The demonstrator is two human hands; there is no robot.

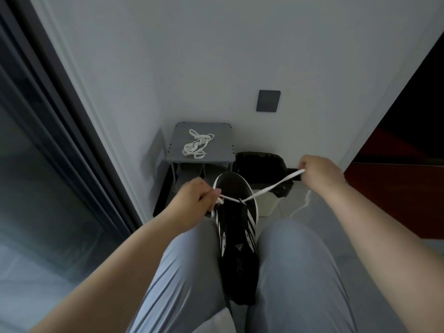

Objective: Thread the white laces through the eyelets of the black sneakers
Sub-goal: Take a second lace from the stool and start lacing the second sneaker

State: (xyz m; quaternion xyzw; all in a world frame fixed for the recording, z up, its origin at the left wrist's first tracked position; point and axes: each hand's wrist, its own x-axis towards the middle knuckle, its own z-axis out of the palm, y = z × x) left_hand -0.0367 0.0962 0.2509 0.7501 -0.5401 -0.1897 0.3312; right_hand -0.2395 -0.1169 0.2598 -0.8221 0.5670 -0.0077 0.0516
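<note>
The black sneaker (236, 227) is held between the person's thighs, toe pointing away. The white lace (269, 188) crosses it at the eyelets nearest the toe. I judge the step to be making the two ends even at this first row. To do it well, both sides should be pulled with equal force until the lace lies flat and untwisted, and the free lengths should be compared before the next eyelets. The left hand (194, 198) pinches one end just beside the shoe, with the wrist low. The right hand (319, 171) pinches the other side, raised and well apart, so the lace is taut. A second lace (195, 144) lies on the grey bench (221, 145).
</note>
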